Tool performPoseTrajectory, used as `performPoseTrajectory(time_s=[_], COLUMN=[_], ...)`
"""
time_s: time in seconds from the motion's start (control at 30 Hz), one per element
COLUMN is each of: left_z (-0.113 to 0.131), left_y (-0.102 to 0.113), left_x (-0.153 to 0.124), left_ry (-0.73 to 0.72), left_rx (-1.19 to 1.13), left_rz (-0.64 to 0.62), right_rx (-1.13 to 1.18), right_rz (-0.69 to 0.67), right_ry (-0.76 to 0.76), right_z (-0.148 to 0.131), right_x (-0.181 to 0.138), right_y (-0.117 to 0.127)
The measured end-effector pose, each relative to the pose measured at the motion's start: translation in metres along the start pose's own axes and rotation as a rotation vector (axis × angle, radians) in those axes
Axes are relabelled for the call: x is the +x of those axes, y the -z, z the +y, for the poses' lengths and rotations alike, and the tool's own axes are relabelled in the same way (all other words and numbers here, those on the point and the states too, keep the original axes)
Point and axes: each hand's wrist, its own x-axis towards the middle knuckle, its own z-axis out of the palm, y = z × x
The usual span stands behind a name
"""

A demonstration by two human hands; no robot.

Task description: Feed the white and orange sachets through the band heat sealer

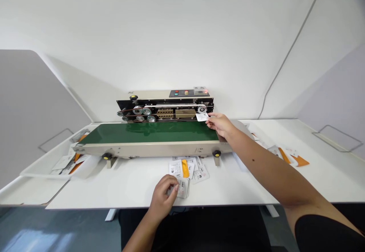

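Observation:
A band sealing machine with black belts, metal rollers and brass-coloured heating blocks stands behind a green conveyor belt. My right hand reaches across the belt's right end and pinches a small white packet by its edge, just beside the sealer's last roller. On the white table in front of the conveyor, my left hand grips a second white packet. Its fingers partly hide that packet. Right behind it lies a loose pile of printed packets, some with orange parts.
A white tray at the left holds white and orange packets. More such packets lie on the table to the right. Two black knobs sit on the conveyor's front. White walls close the back and sides.

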Motion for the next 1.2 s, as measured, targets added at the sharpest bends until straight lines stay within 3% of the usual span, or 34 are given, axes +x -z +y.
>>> performPoseTrajectory(time_s=[0.1,0.27,0.33,0.37,0.47,0.57,0.73,1.0,1.2], left_z=[-0.002,-0.01,-0.012,-0.013,-0.015,-0.016,-0.015,-0.005,-0.011], left_y=[0.001,-0.005,-0.012,-0.015,-0.023,-0.025,-0.024,-0.026,-0.022], left_x=[-0.001,0.001,0.004,0.005,0.01,0.012,0.011,0.012,0.013], left_ry=[0.007,0.034,0.066,0.074,0.051,-0.01,0.001,0.044,0.053], left_rx=[0.031,0.349,0.501,0.555,0.608,0.567,0.512,0.575,0.425], left_rz=[-0.019,-0.014,-0.024,-0.05,-0.164,-0.199,-0.126,-0.119,-0.063], right_rx=[-0.098,-0.589,-0.641,-0.676,-0.868,-1.042,-1.082,-1.084,-0.984], right_rz=[-0.025,0.096,-0.028,-0.154,-0.466,-0.558,-0.479,-0.398,-0.361], right_ry=[0.073,0.653,0.748,0.768,0.658,0.512,0.526,0.535,0.606], right_z=[-0.001,0.024,0.048,0.063,0.109,0.148,0.175,0.179,0.175], right_x=[-0.01,-0.075,-0.109,-0.125,-0.158,-0.171,-0.165,-0.163,-0.167], right_y=[-0.005,-0.008,-0.012,-0.014,-0.021,-0.025,-0.031,-0.03,-0.028])
